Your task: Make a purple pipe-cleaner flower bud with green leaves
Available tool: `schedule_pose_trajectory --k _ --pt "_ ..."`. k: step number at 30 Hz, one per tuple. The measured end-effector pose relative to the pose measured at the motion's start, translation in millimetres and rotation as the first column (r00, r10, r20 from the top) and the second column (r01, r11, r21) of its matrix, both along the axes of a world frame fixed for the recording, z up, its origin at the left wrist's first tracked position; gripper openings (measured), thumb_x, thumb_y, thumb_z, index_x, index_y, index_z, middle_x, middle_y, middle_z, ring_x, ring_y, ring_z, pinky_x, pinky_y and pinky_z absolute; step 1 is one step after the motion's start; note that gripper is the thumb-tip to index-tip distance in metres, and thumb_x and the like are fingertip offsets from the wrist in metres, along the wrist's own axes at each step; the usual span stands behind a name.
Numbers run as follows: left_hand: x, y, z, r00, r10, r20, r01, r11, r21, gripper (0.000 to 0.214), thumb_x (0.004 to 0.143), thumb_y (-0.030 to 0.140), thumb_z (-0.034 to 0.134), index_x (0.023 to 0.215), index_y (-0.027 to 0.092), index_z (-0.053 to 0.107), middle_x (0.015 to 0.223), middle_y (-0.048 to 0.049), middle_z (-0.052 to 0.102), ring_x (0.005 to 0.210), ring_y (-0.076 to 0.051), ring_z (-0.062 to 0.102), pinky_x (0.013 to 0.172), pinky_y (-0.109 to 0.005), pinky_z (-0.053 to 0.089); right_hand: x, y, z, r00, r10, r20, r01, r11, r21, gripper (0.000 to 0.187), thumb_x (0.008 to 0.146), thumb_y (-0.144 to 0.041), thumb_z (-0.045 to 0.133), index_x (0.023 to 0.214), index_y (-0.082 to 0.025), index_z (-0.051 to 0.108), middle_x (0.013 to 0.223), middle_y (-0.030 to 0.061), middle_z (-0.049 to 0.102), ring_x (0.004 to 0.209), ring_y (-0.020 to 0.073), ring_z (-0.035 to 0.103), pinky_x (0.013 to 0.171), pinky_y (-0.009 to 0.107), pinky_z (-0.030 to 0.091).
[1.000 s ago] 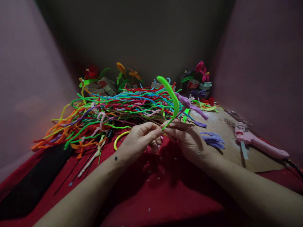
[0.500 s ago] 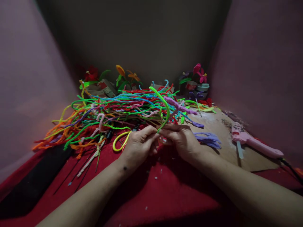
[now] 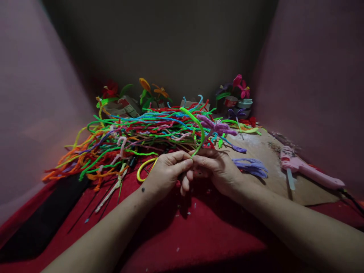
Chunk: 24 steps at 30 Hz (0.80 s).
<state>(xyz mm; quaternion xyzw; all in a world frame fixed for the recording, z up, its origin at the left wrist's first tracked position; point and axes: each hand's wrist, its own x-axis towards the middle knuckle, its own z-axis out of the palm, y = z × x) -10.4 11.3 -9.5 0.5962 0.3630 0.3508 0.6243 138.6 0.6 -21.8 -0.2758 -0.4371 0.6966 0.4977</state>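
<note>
My left hand (image 3: 166, 173) and my right hand (image 3: 217, 168) meet at the fingertips over a red cloth (image 3: 182, 235). Together they pinch the lower end of a bright green pipe cleaner (image 3: 196, 127), which arches up and to the left. A purple pipe-cleaner flower (image 3: 217, 127) on a thin stem rises from the same pinch, leaning right. Both hands are closed around that joint. Behind them lies a large heap of coloured pipe cleaners (image 3: 127, 138).
A pink glue gun (image 3: 307, 172) lies on a brown board (image 3: 273, 167) at right, with purple pipe-cleaner pieces (image 3: 251, 167) near it. Finished flowers (image 3: 240, 89) and small pots stand at the back. Yellow-handled scissors (image 3: 145, 167) lie left of my hands. Pink walls close both sides.
The green pipe cleaner has dropped and bent lower over the heap. My hands have stayed together, shifting slightly, with the purple flower now nearer the green arch.
</note>
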Motion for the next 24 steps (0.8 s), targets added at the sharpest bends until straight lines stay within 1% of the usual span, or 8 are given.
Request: schedule_pose_trajectory --k 3,9,12,14,16,18,20,24 --pt "-1 1 -1.6 0.998 -0.03 0.052 0.033 0.997 -0.071 0.023 0.08 0.034 0.056 0.071 0.013 0.057 0.052 0.0012 0.059 0.032 -0.007 0.049 0.033 -0.016 0.039 0 0 0.0 0.998 0.024 -0.051 -0.024 1.0 -0.006 0.016 0.07 -0.028 0.068 0.072 -0.015 0.058 0.055 -0.0011 0.058 0.049 0.0127 0.056 0.055 0.028 0.045" --pt "-1 -1 -3.3 0.963 -0.102 0.248 0.148 0.973 -0.176 0.019 0.079 0.03 0.057 0.071 0.014 0.055 0.05 0.0033 0.057 0.026 -0.006 0.045 0.027 -0.016 0.034 3 0 2.6 0.995 -0.101 0.011 0.101 0.995 -0.022 0.02 0.063 -0.022 0.073 0.08 -0.015 0.067 0.063 -0.0012 0.061 0.054 0.0101 0.054 0.057 0.025 0.042" --pt "-2 -2 1.0 0.962 -0.181 0.204 0.215 0.964 -0.159 0.02 0.081 0.033 0.053 0.071 0.015 0.054 0.049 0.0036 0.057 0.026 -0.006 0.043 0.029 -0.017 0.032 5 1 3.7 0.996 -0.093 0.017 0.093 0.995 0.021 0.014 0.062 -0.022 0.074 0.071 -0.015 0.067 0.066 -0.0007 0.061 0.056 0.0089 0.052 0.056 0.023 0.041" --pt "-5 0 8.4 0.986 -0.167 0.004 0.167 0.985 -0.044 0.024 0.082 0.034 0.051 0.07 0.014 0.056 0.052 0.0013 0.059 0.035 -0.007 0.05 0.037 -0.017 0.037 6 3 2.4 0.994 -0.104 0.024 0.103 0.994 0.048 0.011 0.063 -0.022 0.073 0.067 -0.015 0.065 0.066 -0.0011 0.059 0.058 0.0093 0.052 0.058 0.024 0.041" --pt "-9 3 17.8 0.978 -0.012 -0.208 0.047 0.986 0.163 0.026 0.082 0.034 0.052 0.068 0.013 0.058 0.056 -0.0002 0.06 0.048 -0.008 0.055 0.05 -0.018 0.042 8 5 0.1 0.988 -0.143 0.057 0.139 0.988 0.074 0.012 0.065 -0.023 0.072 0.064 -0.015 0.063 0.062 -0.0021 0.056 0.056 0.0087 0.05 0.057 0.023 0.04" --pt "-12 6 25.7 0.945 0.159 -0.285 -0.064 0.946 0.317 0.022 0.079 0.033 0.056 0.071 0.013 0.062 0.062 0.0007 0.06 0.055 -0.008 0.053 0.056 -0.018 0.041 9 6 -2.0 0.983 -0.156 0.097 0.147 0.985 0.09 0.013 0.068 -0.025 0.07 0.063 -0.015 0.062 0.058 -0.0031 0.053 0.052 0.0073 0.046 0.053 0.022 0.036" --pt "-12 7 29.3 0.943 0.211 -0.256 -0.124 0.94 0.317 0.017 0.074 0.032 0.062 0.075 0.015 0.063 0.063 0.0029 0.058 0.055 -0.007 0.048 0.054 -0.018 0.039 9 4 -2.8 0.982 -0.134 0.133 0.12 0.987 0.107 0.016 0.069 -0.027 0.069 0.064 -0.015 0.062 0.056 -0.0038 0.051 0.05 0.0065 0.042 0.05 0.022 0.033" --pt "-1 -1 24.6 0.98 0.162 -0.118 -0.144 0.978 0.149 0.016 0.064 0.025 0.07 0.068 0.014 0.059 0.06 0.0045 0.053 0.055 -0.007 0.046 0.054 -0.018 0.037 6 -3 -1.6 0.953 -0.126 0.275 0.092 0.987 0.134 0.022 0.063 -0.031 0.072 0.059 -0.013 0.06 0.053 -0.0037 0.049 0.05 0.0064 0.04 0.05 0.022 0.031"
